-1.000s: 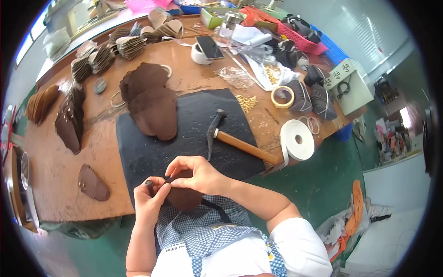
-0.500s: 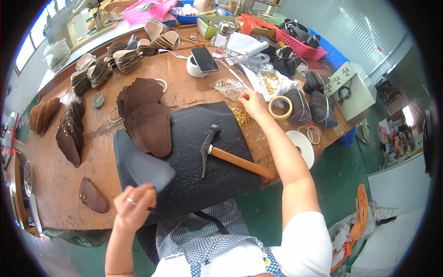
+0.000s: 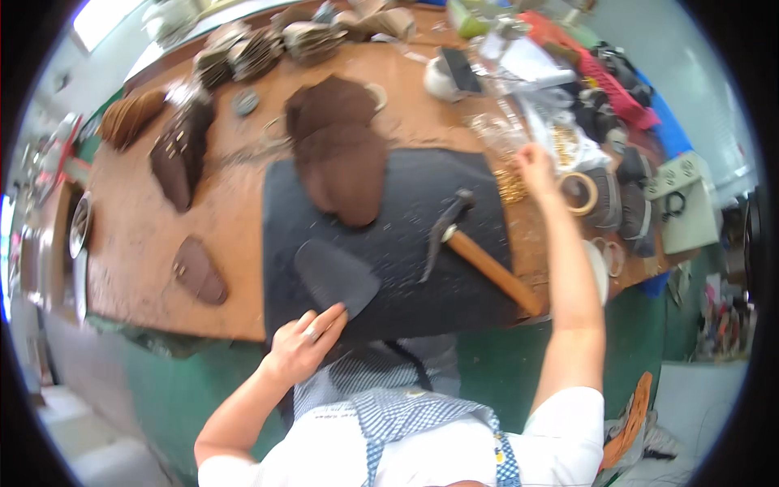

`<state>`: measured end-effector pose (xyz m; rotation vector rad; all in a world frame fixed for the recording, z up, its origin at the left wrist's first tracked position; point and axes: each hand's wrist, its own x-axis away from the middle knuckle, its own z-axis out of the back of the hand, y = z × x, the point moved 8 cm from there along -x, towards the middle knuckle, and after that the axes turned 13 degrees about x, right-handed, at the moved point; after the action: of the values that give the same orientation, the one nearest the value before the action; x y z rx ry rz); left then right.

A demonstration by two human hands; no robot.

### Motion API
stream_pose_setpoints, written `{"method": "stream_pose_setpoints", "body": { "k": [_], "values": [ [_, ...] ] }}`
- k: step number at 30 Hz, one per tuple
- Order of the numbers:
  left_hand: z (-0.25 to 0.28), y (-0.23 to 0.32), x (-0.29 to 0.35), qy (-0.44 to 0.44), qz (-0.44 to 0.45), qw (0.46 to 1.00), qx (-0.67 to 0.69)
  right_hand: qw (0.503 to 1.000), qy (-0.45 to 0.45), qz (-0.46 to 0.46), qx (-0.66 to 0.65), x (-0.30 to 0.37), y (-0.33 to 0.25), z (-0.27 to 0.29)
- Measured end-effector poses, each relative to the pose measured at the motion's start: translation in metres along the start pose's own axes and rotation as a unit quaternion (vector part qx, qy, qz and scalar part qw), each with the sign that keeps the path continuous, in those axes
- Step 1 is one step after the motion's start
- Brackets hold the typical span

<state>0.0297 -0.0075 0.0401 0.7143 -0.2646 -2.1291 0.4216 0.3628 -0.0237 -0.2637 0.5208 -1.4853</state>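
Observation:
A dark grey tongue-shaped piece lies on the black rubber mat. My left hand grips its near edge between closed fingers. At the mat's far right corner is a small heap of gold-coloured metal bits. Right beside that heap, the fingers of my right hand are pinched together; blur hides whatever may be between them. A hammer with a wooden handle rests on the right of the mat. Stacked brown leather-like pieces overlap the mat's far edge.
Left of the mat lies a single brown piece with small studs. Further back stand a studded brown stack and several beige stacks. A tape roll, dark bundles and a grey metal box crowd the right side.
The view has shifted, so the table sits further right and higher. My left hand has brought the grey piece down onto the mat. My right hand stays by the gold bits.

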Motion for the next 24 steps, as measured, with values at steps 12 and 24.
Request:
{"method": "stream_pose_setpoints", "body": {
  "k": [12,24],
  "values": [
    [0.001,0.002,0.014,0.013,0.045,0.999,0.007,0.92,-0.152,0.026,-0.36,0.116,-0.186,0.022],
    [-0.005,0.011,0.017,0.008,0.026,0.999,-0.041,0.882,-0.31,0.317,-0.162,0.261,-0.31,-0.051]
  ]
}}
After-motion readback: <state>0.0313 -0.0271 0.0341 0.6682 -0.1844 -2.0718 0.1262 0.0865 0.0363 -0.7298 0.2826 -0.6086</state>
